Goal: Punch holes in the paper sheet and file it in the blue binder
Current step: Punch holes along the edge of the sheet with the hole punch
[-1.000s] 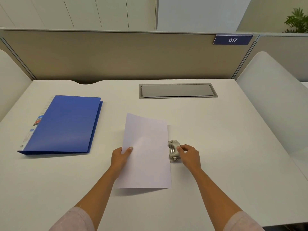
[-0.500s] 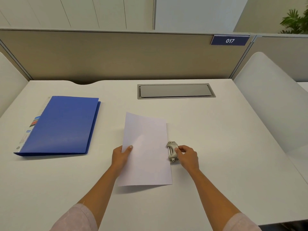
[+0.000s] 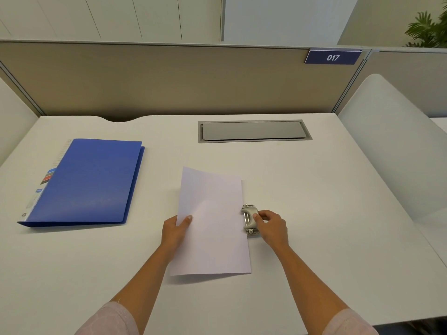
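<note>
A white paper sheet lies in the middle of the white desk, its left edge lifted slightly. My left hand pinches that left edge, thumb on top. A small grey metal hole punch stands against the sheet's right edge, and my right hand grips it from the right, thumb on its lever. The blue binder lies shut and flat on the left of the desk, spine label facing left, apart from both hands.
A grey cable hatch is set into the desk behind the sheet. A beige partition with a "017" sign closes the back. White side panels stand at left and right. A plant shows at top right.
The hole punch has shifted left against the sheet's right edge, with my right hand staying on it. My left hand keeps its hold on the sheet.
</note>
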`<control>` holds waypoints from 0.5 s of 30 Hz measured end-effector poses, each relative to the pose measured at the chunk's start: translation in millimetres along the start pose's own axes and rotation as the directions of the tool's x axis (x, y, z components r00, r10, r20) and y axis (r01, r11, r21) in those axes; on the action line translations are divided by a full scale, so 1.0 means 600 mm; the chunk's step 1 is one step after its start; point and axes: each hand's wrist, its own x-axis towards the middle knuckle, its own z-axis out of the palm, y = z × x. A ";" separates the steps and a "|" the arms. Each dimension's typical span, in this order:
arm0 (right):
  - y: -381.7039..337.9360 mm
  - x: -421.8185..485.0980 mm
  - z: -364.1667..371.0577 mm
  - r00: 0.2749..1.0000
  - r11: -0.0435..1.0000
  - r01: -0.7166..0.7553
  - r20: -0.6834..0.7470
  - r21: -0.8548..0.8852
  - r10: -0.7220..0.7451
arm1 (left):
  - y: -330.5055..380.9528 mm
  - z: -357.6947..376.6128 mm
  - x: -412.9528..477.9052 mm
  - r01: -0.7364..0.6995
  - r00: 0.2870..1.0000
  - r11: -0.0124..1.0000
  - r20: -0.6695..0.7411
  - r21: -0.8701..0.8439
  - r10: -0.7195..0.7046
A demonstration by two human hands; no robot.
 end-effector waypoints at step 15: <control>0.000 -0.002 0.000 1.000 1.000 0.004 -0.015 0.012 -0.004 | -0.006 0.013 -0.001 0.001 1.000 1.000 -0.010 -0.009 -0.001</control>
